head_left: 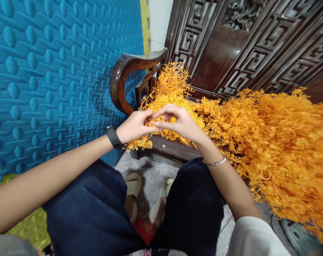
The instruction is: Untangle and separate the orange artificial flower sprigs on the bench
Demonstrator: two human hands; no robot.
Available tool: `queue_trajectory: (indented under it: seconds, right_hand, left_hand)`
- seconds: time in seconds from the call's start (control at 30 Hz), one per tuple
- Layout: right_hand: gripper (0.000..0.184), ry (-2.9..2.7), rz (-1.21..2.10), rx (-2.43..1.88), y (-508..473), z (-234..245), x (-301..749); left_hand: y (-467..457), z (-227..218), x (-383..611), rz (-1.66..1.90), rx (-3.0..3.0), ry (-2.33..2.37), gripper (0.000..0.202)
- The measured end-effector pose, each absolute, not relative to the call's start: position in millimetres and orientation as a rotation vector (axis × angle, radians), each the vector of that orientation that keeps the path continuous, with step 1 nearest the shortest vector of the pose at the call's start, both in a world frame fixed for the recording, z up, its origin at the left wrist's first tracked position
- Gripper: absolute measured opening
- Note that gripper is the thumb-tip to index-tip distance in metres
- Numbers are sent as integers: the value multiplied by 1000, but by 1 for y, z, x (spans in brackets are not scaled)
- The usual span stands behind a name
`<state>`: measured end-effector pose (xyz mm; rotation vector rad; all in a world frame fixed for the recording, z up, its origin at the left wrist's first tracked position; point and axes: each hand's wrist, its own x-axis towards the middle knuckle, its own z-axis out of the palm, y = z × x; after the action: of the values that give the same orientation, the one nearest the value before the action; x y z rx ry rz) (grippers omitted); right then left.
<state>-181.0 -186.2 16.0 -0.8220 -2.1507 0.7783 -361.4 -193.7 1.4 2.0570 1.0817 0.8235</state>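
Observation:
My left hand (136, 125), with a dark band on its wrist, meets my right hand (178, 122) over the front of a dark wooden seat (174, 149). Their fingers are curled inward and touch at the tips. Between them is a small orange plastic flower piece (156, 121), thin and branching; my fingers partly hide it. A loose heap of similar orange pieces (174, 96) lies just behind my hands. A few more hang at the seat's front edge, below my left hand.
A far larger orange pile (281, 142) covers the seat to the right. The curved wooden armrest (118, 78) rises at left, and a carved backrest (214, 53) stands behind. Blue bumpy matting (57, 71) fills the left side. My sandalled feet rest on speckled floor (147, 170).

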Motion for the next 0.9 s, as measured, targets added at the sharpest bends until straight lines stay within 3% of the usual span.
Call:
queue_trajectory:
  seconds: [0.47, 0.9]
  right_hand:
    - [26, -1757, 921, -749, -181, 3, -192]
    - [20, -1536, 971, -823, -168, 1, -186]
  left_hand:
    - [-199, 4, -356, 767, 2192, 1121, 31]
    - [-202, 11, -356, 779, 2131, 1100, 47]
